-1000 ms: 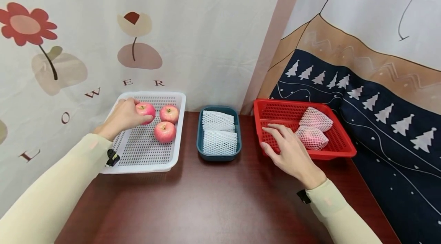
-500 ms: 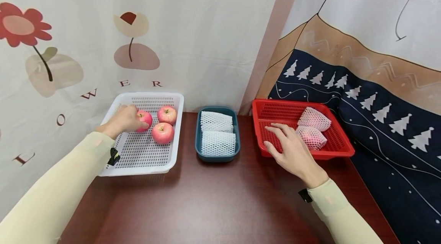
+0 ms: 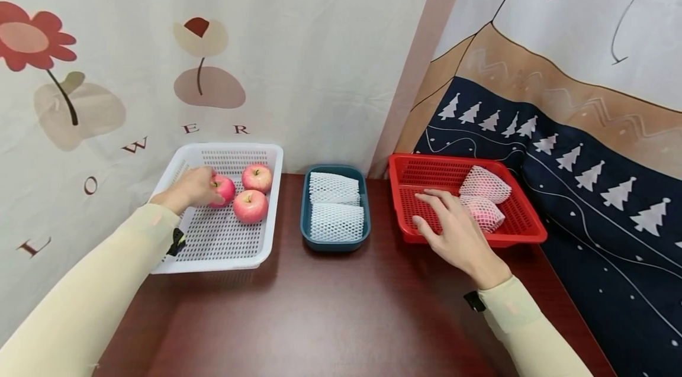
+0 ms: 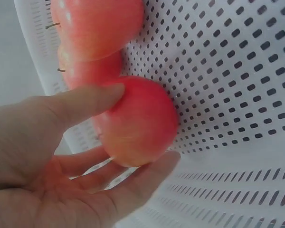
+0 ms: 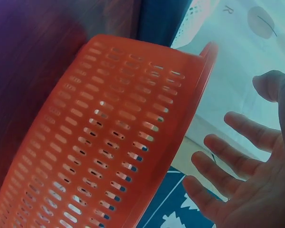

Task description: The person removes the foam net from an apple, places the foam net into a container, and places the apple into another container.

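In the head view, my left hand (image 3: 193,189) is inside the white basket (image 3: 218,267), holding a red apple (image 3: 224,190). The left wrist view shows the thumb on one side of that apple (image 4: 140,123) and the fingers curved round the other. Two more apples sit close beside it, a rear apple (image 3: 257,178) and a front apple (image 3: 250,206). My right hand (image 3: 459,238) hovers over the front rim of the red basket (image 3: 421,173), fingers spread and holding nothing. Two apples in white foam nets, a rear one (image 3: 485,184) and a front one (image 3: 483,214), lie in that basket.
Between the baskets stands a small blue tray (image 3: 335,245). It holds foam net sleeves (image 3: 337,222) in two stacks or pieces. All containers rest on a dark red-brown table (image 3: 319,312), against a printed curtain (image 3: 319,57) behind.
My left hand has lowered with the apple, bringing it down beside the other two in the white basket. My right hand has shifted only slightly. The head view has moved a little.
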The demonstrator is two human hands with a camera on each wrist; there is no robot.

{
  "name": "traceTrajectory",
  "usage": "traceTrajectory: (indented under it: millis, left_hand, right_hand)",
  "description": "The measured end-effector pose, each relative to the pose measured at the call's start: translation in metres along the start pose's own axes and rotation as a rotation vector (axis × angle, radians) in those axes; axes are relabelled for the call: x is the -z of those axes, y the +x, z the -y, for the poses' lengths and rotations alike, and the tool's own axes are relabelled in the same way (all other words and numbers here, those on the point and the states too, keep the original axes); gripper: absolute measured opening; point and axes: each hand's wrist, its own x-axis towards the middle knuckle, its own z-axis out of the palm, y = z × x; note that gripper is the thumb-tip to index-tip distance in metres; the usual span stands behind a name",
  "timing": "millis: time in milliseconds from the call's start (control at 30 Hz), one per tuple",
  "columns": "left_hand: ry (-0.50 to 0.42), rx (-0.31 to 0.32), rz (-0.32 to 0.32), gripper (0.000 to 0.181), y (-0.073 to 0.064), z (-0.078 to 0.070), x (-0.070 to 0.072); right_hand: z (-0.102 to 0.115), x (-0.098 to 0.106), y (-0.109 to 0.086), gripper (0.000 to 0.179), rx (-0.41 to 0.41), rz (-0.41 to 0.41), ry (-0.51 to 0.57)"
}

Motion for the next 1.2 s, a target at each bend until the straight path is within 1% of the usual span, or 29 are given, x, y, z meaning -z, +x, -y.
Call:
traceTrajectory:
  millis: [67, 167, 267, 333, 533, 700, 833, 1033, 1200]
  left_hand:
    - [0.004, -0.006, 0.004, 0.090, -0.001, -0.001, 0.001]
    - [0.016, -0.016, -0.013, 0.093, -0.004, -0.003, 0.001]
    - [0.018, -0.034, -0.026, 0.090, -0.009, -0.006, 0.003]
    - [0.014, -0.060, -0.033, 0.086, -0.013, -0.008, 0.005]
    - [0.004, -0.078, -0.076, 0.079, -0.026, -0.018, 0.012]
    - [-0.005, -0.094, -0.111, 0.075, -0.040, -0.031, 0.020]
    - [0.005, -0.119, -0.142, 0.071, -0.049, -0.042, 0.020]
    - [0.020, -0.197, -0.192, 0.067, -0.063, -0.063, 0.015]
    - [0.008, -0.240, -0.218, 0.068, -0.075, -0.079, 0.008]
  right_hand:
    - [-0.001, 0.001, 0.000, 0.054, -0.001, -0.006, 0.001]
    - [-0.003, 0.002, 0.001, 0.054, -0.011, -0.004, 0.008]
    - [-0.004, 0.003, 0.000, 0.053, -0.026, 0.004, 0.015]
    - [-0.005, 0.004, 0.000, 0.053, -0.031, 0.005, 0.018]
    - [-0.006, 0.005, 0.000, 0.052, -0.037, 0.002, 0.028]
    - [-0.007, 0.007, -0.001, 0.051, -0.038, -0.009, 0.029]
    - [-0.008, 0.009, -0.002, 0.051, -0.041, -0.003, 0.030]
    - [-0.008, 0.012, -0.002, 0.050, -0.051, -0.002, 0.031]
    - [-0.009, 0.013, -0.001, 0.051, -0.049, 0.000, 0.021]
